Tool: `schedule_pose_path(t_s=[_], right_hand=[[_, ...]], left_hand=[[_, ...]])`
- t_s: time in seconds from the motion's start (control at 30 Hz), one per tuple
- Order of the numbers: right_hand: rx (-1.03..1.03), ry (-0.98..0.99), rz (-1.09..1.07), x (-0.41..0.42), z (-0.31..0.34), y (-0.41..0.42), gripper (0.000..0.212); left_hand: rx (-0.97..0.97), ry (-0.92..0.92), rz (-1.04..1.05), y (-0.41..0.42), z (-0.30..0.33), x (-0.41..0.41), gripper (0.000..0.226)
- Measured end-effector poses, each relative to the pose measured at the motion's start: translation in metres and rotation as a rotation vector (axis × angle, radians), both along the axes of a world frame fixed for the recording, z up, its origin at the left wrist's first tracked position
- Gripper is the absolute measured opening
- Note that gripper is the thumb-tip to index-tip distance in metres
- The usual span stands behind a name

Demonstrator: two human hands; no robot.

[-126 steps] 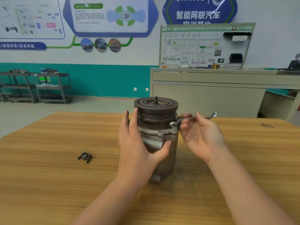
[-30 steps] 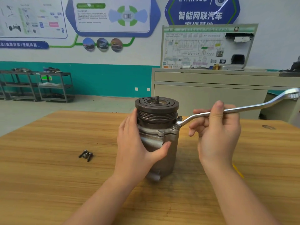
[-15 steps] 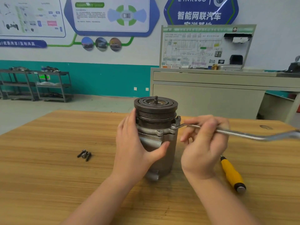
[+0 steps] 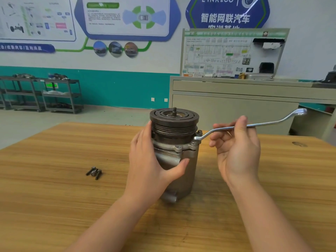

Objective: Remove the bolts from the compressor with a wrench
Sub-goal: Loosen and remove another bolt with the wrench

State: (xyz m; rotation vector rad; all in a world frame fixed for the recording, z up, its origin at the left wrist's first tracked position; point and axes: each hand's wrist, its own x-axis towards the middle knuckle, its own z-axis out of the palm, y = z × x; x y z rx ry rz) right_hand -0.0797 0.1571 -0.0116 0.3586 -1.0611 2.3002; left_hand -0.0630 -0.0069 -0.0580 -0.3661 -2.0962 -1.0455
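Upright on the table, the compressor is gripped by the left hand — fingers curled round its body — while the right hand pinches the wrench, whose ring end sits on a flange bolt, loose bolts lying well left.

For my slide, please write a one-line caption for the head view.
Left hand steadies the upright compressor while right hand holds a wrench on a flange bolt.
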Motion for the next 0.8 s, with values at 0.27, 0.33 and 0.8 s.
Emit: schedule_pose_path(t_s=[0.27,0.33,0.8], right_hand=[[0.457,0.367,-0.422,0.012,-0.010,-0.013,0.019],[0.655,0.551,-0.530,0.013,-0.018,-0.014,0.023],[-0.120,-0.273,0.273,-0.012,0.003,0.008,0.031]], left_hand=[[0.003,0.001,0.007,0.001,0.001,0.000,0.110],[-0.001,0.013,0.012,0.001,0.001,0.000,0.109],[-0.005,0.036,0.010,0.000,0.000,-0.002,0.107]])
